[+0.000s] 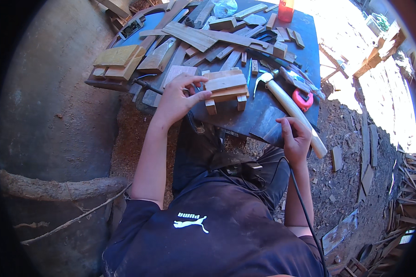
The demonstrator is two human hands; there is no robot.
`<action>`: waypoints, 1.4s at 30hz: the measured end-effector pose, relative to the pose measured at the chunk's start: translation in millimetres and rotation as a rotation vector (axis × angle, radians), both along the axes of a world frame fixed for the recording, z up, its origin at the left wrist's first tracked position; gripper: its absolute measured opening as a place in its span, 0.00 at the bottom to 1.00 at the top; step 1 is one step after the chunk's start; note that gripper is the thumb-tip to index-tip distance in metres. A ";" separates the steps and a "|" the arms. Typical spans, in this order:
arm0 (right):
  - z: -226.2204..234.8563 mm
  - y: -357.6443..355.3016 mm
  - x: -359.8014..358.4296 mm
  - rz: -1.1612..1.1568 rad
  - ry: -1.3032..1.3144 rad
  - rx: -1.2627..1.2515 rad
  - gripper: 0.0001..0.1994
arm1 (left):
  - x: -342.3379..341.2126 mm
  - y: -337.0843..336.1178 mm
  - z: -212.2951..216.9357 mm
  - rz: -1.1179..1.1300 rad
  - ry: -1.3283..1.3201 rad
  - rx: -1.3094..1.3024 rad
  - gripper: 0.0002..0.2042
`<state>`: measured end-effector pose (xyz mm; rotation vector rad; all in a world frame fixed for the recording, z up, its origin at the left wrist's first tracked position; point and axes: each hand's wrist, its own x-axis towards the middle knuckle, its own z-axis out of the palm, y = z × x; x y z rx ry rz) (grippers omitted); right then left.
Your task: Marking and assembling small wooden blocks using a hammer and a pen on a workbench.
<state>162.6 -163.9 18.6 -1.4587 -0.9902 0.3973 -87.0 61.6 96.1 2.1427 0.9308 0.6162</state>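
Note:
A small wooden bench (225,84), made of pale slats on short block legs, stands near the front edge of the table. My left hand (180,96) is at its left end, with the thumb and forefinger closed against the wood. My right hand (296,137) hovers by the table's front right corner. Its fingers are curled in toward the thumb, and whatever they may hold is too small to make out. Beside that hand lies a claw hammer (291,108) with a pale wooden handle that juts over the table edge. A red tape measure (303,99) rests right of the handle.
Wood offcuts (194,37) cover the far part of the dark table (305,34). A clamp bar (148,86) sticks out at the left edge. At the back stands a red bottle (286,10). A black cable (298,191) runs past my right forearm.

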 end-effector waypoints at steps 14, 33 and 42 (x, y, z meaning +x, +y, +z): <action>16.7 3.2 -1.0 -0.017 0.018 -0.046 0.08 | 31.9 12.1 13.9 -0.106 0.123 0.187 0.23; 0.6 -3.3 12.3 0.079 0.233 0.106 0.13 | 7.7 -23.9 -44.1 0.245 -0.175 0.050 0.29; 11.0 -2.5 0.5 0.067 0.112 -0.088 0.10 | 22.0 -14.6 -52.5 0.263 -0.428 -0.499 0.33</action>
